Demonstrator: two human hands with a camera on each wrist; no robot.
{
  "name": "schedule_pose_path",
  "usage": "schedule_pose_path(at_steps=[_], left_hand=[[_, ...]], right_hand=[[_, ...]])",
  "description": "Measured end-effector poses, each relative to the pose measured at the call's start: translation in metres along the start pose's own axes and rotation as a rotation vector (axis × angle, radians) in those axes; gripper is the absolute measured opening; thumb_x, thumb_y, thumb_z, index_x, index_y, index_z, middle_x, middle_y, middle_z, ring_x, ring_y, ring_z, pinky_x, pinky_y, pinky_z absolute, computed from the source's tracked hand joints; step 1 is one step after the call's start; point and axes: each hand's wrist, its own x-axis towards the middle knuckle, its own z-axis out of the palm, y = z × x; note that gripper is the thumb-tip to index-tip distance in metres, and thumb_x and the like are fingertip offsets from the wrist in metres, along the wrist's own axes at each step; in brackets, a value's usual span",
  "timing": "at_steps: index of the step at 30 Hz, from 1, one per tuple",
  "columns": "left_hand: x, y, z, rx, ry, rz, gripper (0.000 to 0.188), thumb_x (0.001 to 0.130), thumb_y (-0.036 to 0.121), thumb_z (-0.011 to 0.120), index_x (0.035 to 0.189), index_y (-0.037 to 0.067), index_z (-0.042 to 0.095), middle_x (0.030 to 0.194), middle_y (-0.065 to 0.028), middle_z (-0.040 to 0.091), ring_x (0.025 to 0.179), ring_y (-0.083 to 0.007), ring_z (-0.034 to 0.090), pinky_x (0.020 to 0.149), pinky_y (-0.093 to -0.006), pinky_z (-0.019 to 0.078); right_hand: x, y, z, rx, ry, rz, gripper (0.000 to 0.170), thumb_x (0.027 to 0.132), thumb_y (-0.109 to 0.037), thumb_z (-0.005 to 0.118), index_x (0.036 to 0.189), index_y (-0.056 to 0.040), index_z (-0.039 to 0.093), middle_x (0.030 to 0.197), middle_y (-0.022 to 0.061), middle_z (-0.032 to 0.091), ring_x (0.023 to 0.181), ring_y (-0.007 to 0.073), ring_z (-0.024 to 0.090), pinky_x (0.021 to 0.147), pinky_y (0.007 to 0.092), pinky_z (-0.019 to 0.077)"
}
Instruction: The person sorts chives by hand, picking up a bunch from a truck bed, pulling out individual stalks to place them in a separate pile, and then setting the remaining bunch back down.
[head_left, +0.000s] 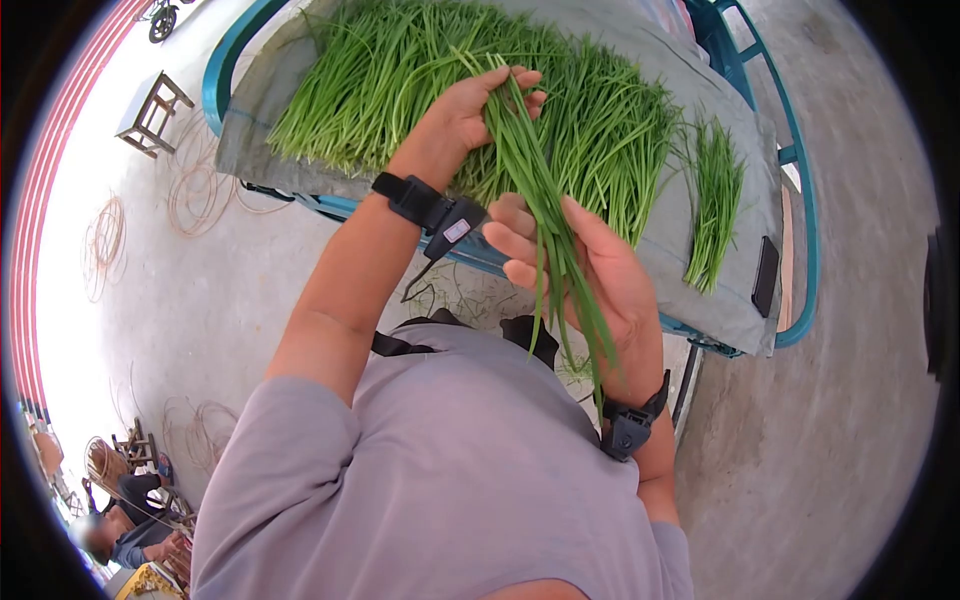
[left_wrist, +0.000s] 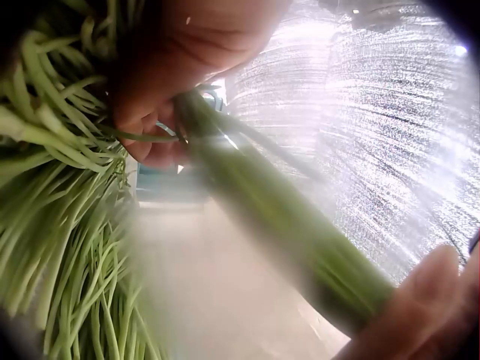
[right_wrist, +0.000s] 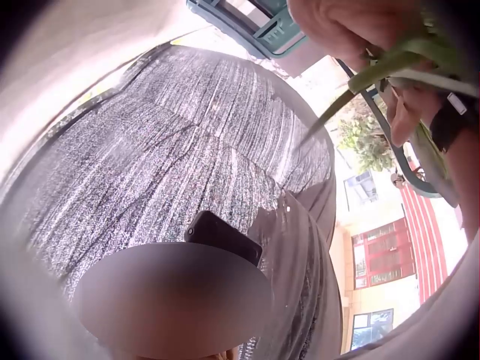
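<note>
In the head view, my left hand holds one end of a slim bunch of long green stalks above a wide heap of similar stalks. The left wrist view shows its fingers curled round the bunch. My right hand is lower, palm up, with the drooping leaves lying across the palm and the fingers loosely extended beside them. Its fingertips appear at the lower right of the left wrist view. The right wrist view has my left hand at the upper right.
A grey cloth covers the cart bed inside a teal rail. On it, at the right, lie a smaller bunch and a black phone. A stool stands at upper left; a person sits at lower left.
</note>
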Motion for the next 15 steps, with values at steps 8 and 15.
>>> schedule_pose_path(at_steps=[8,15], left_hand=[[0.003,-0.001,-0.007,-0.008,-0.015,0.004,0.024,0.098,0.021,0.043,0.111,0.003,0.053,0.108,-0.0103,0.064,0.093,-0.0290,0.063,0.081,-0.0441,0.0547],[0.000,-0.003,-0.001,0.025,0.036,0.037,0.024,0.098,0.021,0.042,0.109,0.002,0.053,0.111,-0.0115,0.064,0.093,-0.0290,0.063,0.081,-0.0439,0.0550]], right_hand=[[0.004,0.002,-0.005,0.024,0.014,0.020,0.048,0.100,-0.024,0.028,0.135,0.0104,0.027,0.131,0.0257,0.045,0.119,0.0360,0.050,0.092,0.0467,0.0507],[-0.010,0.002,-0.004,-0.161,0.006,0.014,0.056,0.088,-0.004,0.041,0.139,0.0092,0.020,0.135,0.0280,0.040,0.121,0.0367,0.048,0.099,0.0499,0.0438]])
